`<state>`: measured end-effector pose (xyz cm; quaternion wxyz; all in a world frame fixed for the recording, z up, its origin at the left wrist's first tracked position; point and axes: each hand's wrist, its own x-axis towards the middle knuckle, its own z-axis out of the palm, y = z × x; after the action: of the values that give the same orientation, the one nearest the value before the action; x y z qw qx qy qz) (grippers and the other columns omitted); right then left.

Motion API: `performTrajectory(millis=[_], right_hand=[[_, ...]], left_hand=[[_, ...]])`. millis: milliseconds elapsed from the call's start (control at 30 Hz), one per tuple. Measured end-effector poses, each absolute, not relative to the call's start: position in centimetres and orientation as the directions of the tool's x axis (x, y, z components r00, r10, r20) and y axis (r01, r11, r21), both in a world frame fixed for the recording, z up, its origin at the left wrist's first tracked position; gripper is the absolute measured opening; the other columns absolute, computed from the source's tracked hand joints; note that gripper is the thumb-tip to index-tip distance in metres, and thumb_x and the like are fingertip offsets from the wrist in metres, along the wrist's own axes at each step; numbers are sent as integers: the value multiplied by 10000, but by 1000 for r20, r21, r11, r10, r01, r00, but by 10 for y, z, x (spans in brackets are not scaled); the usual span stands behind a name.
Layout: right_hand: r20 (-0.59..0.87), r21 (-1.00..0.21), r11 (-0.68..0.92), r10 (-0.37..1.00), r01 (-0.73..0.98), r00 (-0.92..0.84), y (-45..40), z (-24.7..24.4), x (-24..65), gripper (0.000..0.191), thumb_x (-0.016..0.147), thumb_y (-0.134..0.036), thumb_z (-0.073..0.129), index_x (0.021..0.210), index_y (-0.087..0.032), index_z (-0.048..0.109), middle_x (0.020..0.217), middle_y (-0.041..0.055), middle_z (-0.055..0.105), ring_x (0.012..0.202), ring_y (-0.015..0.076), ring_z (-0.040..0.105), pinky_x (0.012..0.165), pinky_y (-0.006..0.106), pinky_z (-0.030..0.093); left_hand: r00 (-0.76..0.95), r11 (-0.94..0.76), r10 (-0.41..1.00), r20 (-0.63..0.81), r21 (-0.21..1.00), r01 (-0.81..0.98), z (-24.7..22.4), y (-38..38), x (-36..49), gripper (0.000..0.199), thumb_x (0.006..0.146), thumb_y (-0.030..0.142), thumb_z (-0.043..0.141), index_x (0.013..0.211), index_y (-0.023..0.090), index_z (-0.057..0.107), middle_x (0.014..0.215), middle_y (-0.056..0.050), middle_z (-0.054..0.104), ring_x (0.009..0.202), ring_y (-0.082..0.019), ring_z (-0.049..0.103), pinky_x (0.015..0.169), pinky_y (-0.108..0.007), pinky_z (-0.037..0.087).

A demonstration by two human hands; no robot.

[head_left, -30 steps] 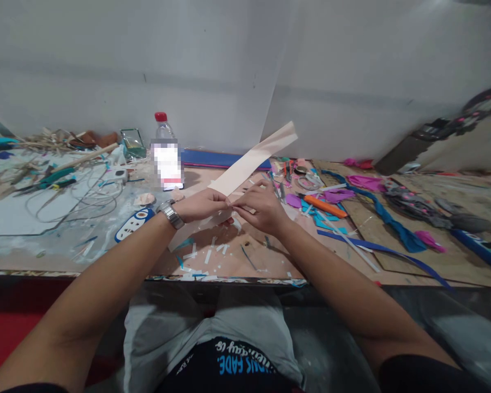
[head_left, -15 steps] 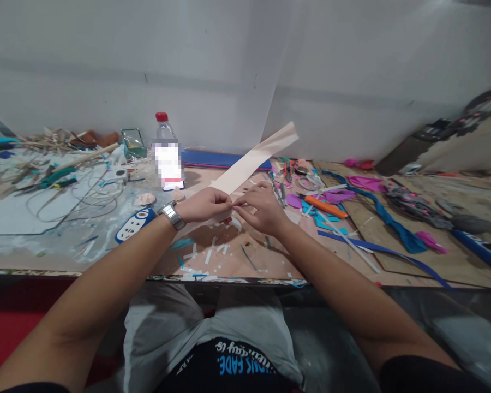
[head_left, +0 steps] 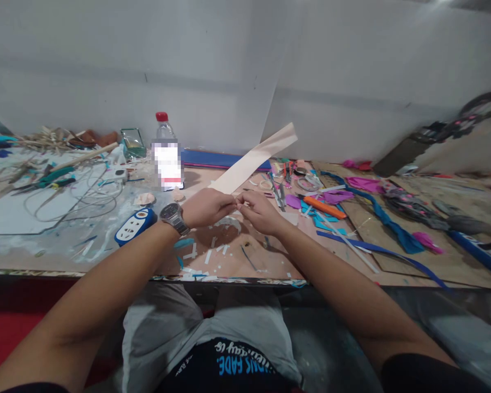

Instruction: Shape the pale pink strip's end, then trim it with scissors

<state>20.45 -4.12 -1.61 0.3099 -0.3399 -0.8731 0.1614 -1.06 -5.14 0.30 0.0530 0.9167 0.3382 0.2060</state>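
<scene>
My left hand, with a metal watch on its wrist, is closed in a pinch above the middle of the table. Its fingertips meet those of my right hand, also pinched. Whatever sits between the fingers is too small or too hidden to make out. Just behind the hands, a long cream strip, perhaps paper, runs up and to the right; the left hand covers its lower end. Small white and blue scraps lie on the tabletop below.
A red-capped bottle and a lit phone stand behind a blue-and-white power strip. Pliers and cable lie left. At right are an orange cutter, scissors, blue ribbon and pink scraps.
My left wrist has turned, so the watch face now shows. My right hand's fingers have curled in, and the fingertips have shifted slightly up and right. The cream strip stays nearly in place.
</scene>
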Motion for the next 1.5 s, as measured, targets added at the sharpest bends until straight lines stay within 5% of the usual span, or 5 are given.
performTrajectory(millis=[200, 400, 700, 1300, 1500], right_hand=[[446, -568, 694, 712, 444, -542, -40, -18, 204, 155, 946, -302, 560, 872, -190, 639, 841, 25, 676, 784, 175, 585, 715, 286, 409], [461, -457, 728, 685, 510, -564, -41, -16, 203, 118, 894, -206, 551, 796, -196, 616, 769, 24, 653, 754, 185, 574, 707, 304, 389], [493, -546, 700, 712, 460, -500, -43, -12, 206, 178, 931, -331, 603, 845, -193, 674, 814, 31, 700, 757, 176, 599, 698, 290, 437], [487, -485, 736, 676, 472, -554, -41, -21, 204, 128, 906, -246, 573, 812, -194, 641, 804, 27, 687, 750, 176, 592, 716, 296, 418], [514, -449, 751, 660, 484, -548, -40, -17, 205, 135, 909, -257, 563, 806, -194, 624, 778, 27, 679, 731, 179, 584, 708, 305, 404]], left_hand=[[635, -717, 691, 346, 221, 661, 1, -47, -14, 332, 1017, 380, 470, 918, 181, 717, 831, -75, 732, 731, -190, 610, 639, -291, 277], [645, -726, 687, 334, 330, 603, -3, -47, -12, 361, 1019, 417, 456, 931, 198, 730, 841, -65, 734, 740, -182, 603, 658, -281, 305], [653, -716, 688, 318, 446, 537, 6, -53, -14, 370, 986, 434, 472, 818, 151, 643, 694, -24, 626, 613, -133, 488, 608, -266, 285], [682, -702, 692, 237, 438, 561, 2, -49, -13, 295, 912, 382, 548, 784, 146, 672, 699, -25, 645, 625, -131, 503, 616, -267, 310], [652, -637, 725, 222, 575, 513, 9, -51, -17, 279, 916, 334, 512, 813, 143, 687, 673, -6, 626, 616, -123, 504, 598, -254, 315]])
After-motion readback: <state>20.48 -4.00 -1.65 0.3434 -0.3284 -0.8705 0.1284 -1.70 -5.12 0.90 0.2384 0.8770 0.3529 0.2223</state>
